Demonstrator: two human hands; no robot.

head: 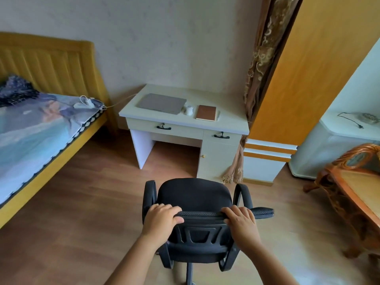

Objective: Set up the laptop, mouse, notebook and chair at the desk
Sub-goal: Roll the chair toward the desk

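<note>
A black office chair (195,196) with armrests stands on the wooden floor, well short of the white desk (232,124), its seat facing the desk. My left hand (162,219) grips the left part of the backrest's top edge. My right hand (240,220) grips the right part of the same edge. On the desk lie a closed grey laptop (161,103), a white mouse (188,110) to its right, and a closed brown notebook (206,113) further right.
A bed (41,128) with a yellow headboard and a charger cable stands at the left. An orange wardrobe (304,79) and a curtain flank the desk's right side. A wooden bench (353,194) stands at the right. Open floor lies between chair and desk.
</note>
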